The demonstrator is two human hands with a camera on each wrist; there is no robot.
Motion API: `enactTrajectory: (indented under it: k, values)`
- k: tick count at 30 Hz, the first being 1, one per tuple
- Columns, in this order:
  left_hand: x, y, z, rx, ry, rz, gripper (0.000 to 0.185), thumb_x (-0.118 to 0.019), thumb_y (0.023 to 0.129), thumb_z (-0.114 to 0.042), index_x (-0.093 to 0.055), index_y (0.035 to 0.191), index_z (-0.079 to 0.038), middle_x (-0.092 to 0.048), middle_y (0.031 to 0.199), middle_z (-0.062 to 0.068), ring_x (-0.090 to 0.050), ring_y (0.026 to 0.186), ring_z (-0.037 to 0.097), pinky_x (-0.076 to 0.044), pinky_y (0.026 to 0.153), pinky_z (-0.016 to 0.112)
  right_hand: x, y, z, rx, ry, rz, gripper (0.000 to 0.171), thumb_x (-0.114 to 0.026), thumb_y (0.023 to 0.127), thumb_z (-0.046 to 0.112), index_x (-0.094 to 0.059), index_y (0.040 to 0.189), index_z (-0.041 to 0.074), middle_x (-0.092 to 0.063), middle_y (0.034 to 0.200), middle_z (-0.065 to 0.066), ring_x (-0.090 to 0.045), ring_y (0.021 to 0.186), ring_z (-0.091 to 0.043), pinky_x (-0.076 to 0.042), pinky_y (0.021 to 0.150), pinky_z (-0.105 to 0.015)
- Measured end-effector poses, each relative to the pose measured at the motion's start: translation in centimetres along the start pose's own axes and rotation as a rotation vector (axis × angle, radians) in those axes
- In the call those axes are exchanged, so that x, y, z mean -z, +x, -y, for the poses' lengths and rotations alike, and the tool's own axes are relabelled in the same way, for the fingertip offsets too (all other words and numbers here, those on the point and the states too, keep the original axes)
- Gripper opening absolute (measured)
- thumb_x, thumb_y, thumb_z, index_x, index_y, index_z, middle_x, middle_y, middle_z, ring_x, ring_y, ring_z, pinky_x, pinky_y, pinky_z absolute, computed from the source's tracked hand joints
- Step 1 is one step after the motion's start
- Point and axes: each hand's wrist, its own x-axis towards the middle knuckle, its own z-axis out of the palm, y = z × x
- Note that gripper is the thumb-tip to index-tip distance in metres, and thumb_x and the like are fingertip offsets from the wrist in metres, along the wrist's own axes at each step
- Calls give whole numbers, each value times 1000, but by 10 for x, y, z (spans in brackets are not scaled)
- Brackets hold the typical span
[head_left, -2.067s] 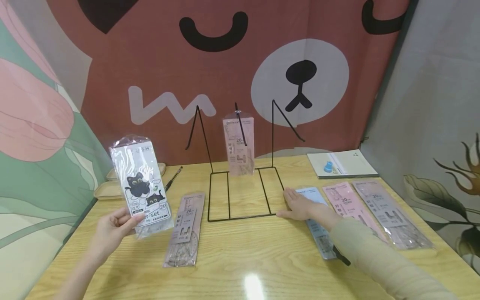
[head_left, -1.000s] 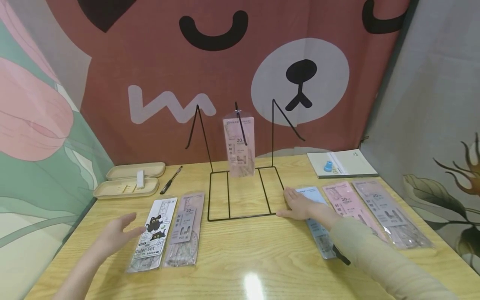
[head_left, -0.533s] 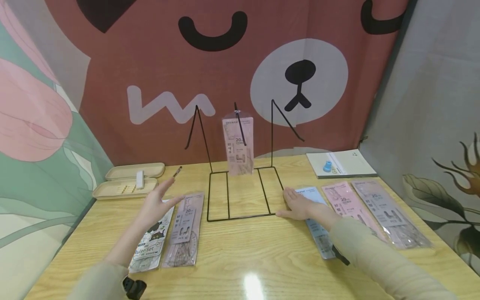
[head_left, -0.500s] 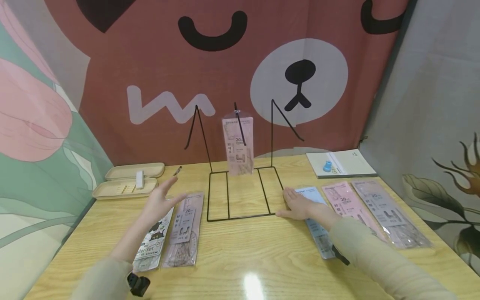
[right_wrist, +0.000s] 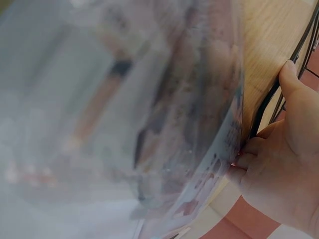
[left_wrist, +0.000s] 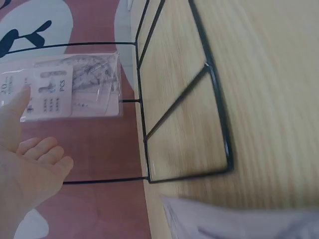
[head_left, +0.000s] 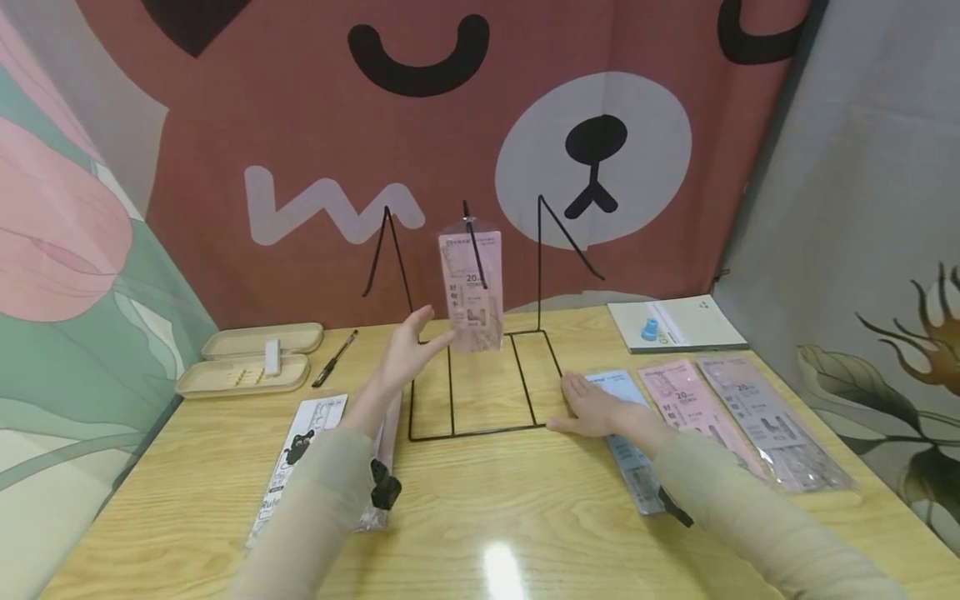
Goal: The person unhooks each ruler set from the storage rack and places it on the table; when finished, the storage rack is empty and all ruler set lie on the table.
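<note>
A black wire display rack (head_left: 474, 433) stands on the wooden table, with a pink packaged ruler set (head_left: 489, 325) hanging from its middle hook. My left hand (head_left: 401, 358) is raised in front of the rack's left side, empty, thumb and fingers spread, just left of the hanging set. In the left wrist view the thumb overlaps that ruler set (left_wrist: 94, 84); whether they touch I cannot tell. My right hand (head_left: 596, 410) rests at the rack base's right rail, fingers extended; its thumb touches the black wire (right_wrist: 264, 107) in the right wrist view. The blue packaged ruler set (head_left: 633, 467) lies partly beneath the right forearm.
Left of the rack lie a white cat-print ruler set (head_left: 288, 462) and a purplish one (head_left: 386, 450), mostly behind the left forearm. Pink (head_left: 693, 400) and grey (head_left: 772, 417) sets lie at right. Behind are an open case (head_left: 225, 385), a pen (head_left: 335, 358) and a notebook (head_left: 697, 321).
My left hand has put the cat-print ruler set down on the table's left side, let go, and moved up and right toward the hanging set. My right hand has stayed on the rack.
</note>
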Motion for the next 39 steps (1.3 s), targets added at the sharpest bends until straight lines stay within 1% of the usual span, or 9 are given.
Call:
enactTrajectory:
  k: [6,12,17,19,22,27,31,36,39]
  values:
    - [-18,20,-2,94,-57,-37,79,-62,91,-36,-20,150,-6,-25,155,13,-22,144,29,-22,118,46,0,0,1,-4,1,4,89,-43,96,51,-6,145,-14,-1,153,-32,-3,143,-44,-9,119,-52]
    - [-36,29,0,130,-124,-63,75,-64,89,-33,-24,148,-10,-34,151,12,-30,141,30,-27,115,49,0,1,2,-1,5,-5,89,-44,96,50,-6,145,-14,-1,153,-32,-3,143,-44,-9,119,-52]
    - [-48,30,2,139,-174,-105,67,-66,88,-31,-33,142,-8,-48,138,14,-47,126,31,-42,105,47,-1,3,2,9,0,0,89,-44,96,51,-7,145,-14,-1,153,-32,-3,143,-44,-9,119,-52]
    - [-51,31,4,140,-159,-122,60,-65,89,-31,-41,137,-6,-54,130,15,-53,120,30,-47,100,43,-2,3,2,8,-4,1,90,-44,96,51,-7,145,-15,-1,153,-33,-4,143,-44,-10,119,-52]
    - [-54,31,6,162,-109,-117,50,-63,89,-35,-55,127,-4,-61,122,15,-58,114,29,-50,95,42,-2,4,1,7,-13,1,90,-43,96,52,-7,145,-14,-1,153,-32,-4,144,-44,-10,119,-51]
    - [-54,24,5,169,-113,-87,37,-63,89,-35,-67,112,-5,-67,115,12,-61,109,27,-50,94,43,-1,2,1,8,-9,1,90,-43,96,51,-6,145,-15,-1,153,-33,-3,143,-44,-9,119,-52]
    - [-51,15,7,112,-123,-64,29,-65,89,-27,-69,108,-6,-71,108,11,-65,105,25,-51,95,42,0,-1,0,-4,-2,5,90,-43,96,51,-6,145,-15,-1,153,-33,-3,143,-44,-9,119,-52]
    - [-44,-4,11,32,-118,2,23,-65,88,-18,-71,107,-6,-72,105,11,-68,102,24,-53,92,40,0,-1,0,-10,3,2,90,-43,96,52,-6,145,-14,-1,153,-32,-3,143,-44,-9,119,-52]
    - [-40,-18,12,15,-127,42,22,-65,88,-14,-71,107,-5,-71,105,12,-68,100,24,-54,91,39,0,-1,0,-6,13,3,91,-43,95,52,-6,145,-14,-1,153,-32,-3,143,-44,-9,119,-52]
